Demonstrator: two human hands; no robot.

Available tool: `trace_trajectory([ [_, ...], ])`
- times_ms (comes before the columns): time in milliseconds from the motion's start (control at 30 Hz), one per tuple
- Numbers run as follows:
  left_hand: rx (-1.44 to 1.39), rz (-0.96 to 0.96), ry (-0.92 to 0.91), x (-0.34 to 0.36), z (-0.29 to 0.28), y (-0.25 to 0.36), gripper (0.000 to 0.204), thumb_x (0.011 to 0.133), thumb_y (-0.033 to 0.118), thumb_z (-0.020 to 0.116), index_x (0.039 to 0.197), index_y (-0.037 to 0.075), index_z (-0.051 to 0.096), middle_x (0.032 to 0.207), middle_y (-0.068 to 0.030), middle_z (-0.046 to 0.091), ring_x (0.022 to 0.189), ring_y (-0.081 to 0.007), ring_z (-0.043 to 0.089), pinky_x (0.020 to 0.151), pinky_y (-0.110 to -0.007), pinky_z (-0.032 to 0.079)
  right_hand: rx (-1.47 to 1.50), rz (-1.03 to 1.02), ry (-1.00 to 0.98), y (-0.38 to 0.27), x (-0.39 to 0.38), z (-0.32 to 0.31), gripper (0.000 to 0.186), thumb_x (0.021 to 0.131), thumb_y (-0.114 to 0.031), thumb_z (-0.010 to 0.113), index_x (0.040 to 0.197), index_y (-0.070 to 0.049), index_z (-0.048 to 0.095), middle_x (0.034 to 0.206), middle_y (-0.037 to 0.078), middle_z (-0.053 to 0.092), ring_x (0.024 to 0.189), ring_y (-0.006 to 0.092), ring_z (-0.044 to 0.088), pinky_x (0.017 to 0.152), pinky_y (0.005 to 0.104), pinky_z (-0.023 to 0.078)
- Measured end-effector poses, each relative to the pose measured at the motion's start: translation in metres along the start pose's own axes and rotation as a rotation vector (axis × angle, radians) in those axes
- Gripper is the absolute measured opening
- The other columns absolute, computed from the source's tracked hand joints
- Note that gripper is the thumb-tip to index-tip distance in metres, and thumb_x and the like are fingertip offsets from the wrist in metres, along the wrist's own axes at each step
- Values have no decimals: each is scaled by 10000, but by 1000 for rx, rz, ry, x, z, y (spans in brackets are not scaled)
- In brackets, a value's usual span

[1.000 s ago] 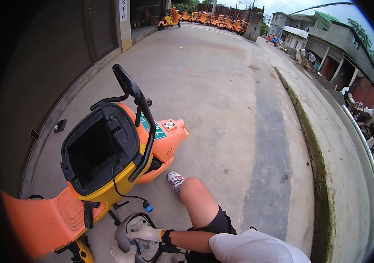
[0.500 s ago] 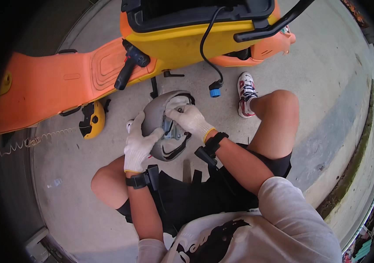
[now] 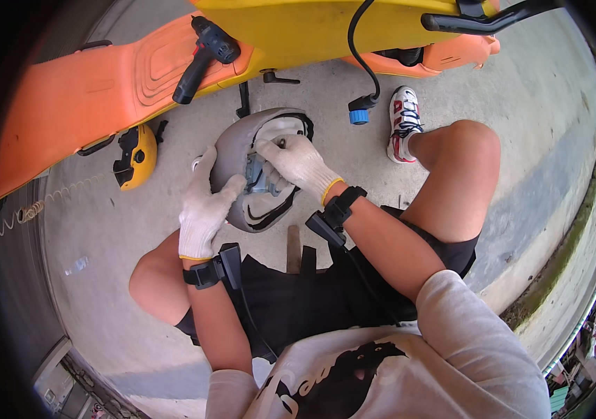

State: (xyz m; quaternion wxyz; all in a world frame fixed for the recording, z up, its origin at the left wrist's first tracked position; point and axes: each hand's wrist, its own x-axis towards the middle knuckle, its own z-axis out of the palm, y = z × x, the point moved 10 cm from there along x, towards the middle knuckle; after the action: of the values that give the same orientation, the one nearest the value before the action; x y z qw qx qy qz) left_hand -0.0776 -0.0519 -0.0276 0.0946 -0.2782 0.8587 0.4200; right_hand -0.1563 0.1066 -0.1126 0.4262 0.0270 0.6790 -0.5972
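Observation:
A grey oval seat-like piece [image 3: 232, 153] lies underside up between my legs, with a pale inside, black edging and a metal bracket [image 3: 257, 183] in it. My left hand [image 3: 202, 202] in a white knit glove grips its left side, thumb over the near rim. My right hand [image 3: 296, 162], gloved too, has its fingers closed at the bracket around a small dark part that I cannot make out clearly. A black cable with a blue connector [image 3: 358, 115] hangs from the orange and yellow scooter beyond.
A cordless drill [image 3: 200, 64] rests on the orange footboard [image 3: 82, 91]. A yellow-black part [image 3: 141, 157] is under it, near a coiled pale hose [image 3: 33, 209]. My bent legs [image 3: 451, 174] frame the work. A mossy concrete edge [image 3: 535, 293] runs along the right.
My view has tilted down from the street and scooters onto my lap and the grey piece. Since half a second ago the scooter sits higher in view; both hands remain on the piece.

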Motion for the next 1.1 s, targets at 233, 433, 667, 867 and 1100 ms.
trace_trajectory([
  [233, 71, 24, 4, 0, -3, 16, 791, 840, 211, 754, 1510, -36, 412, 1467, -248, 526, 1311, -308, 564, 1089, -353, 436, 228, 83, 10, 13, 4, -3, 403, 998, -348, 592, 987, 46, 674, 771, 137, 695, 573, 226, 678, 521, 348, 579],
  [433, -82, -30, -35, 3, 2, -1, 811, 825, 181, 759, 1518, -41, 401, 1434, -252, 553, 1262, -265, 593, 1058, -329, 457, 210, 49, -15, -5, -1, 4, 390, 1006, -321, 575, 1033, 58, 659, 782, 150, 701, 603, 230, 694, 534, 357, 588],
  [667, -49, -26, -35, 3, 4, 11, 814, 800, 178, 781, 1489, -73, 427, 1402, -259, 577, 1230, -262, 612, 1036, -322, 474, 68, 1, 24, -1, 8, -6, 358, 998, -269, 560, 1041, 75, 648, 821, 179, 716, 635, 250, 713, 546, 366, 587],
  [867, 22, -16, -31, -12, 2, 26, 779, 799, 131, 800, 1445, -126, 448, 1446, -277, 537, 1299, -278, 569, 1049, -344, 474, 285, 119, -43, 18, 18, 2, 377, 1019, -281, 521, 1030, 71, 654, 832, 159, 718, 623, 212, 686, 508, 319, 547],
  [1100, 5, -7, -29, -8, 5, 17, 793, 791, 135, 803, 1442, -138, 443, 1456, -284, 526, 1322, -285, 556, 1081, -336, 446, 173, 160, 3, 14, 13, -6, 319, 965, -232, 553, 965, 65, 668, 808, 140, 710, 590, 199, 659, 467, 321, 515],
])
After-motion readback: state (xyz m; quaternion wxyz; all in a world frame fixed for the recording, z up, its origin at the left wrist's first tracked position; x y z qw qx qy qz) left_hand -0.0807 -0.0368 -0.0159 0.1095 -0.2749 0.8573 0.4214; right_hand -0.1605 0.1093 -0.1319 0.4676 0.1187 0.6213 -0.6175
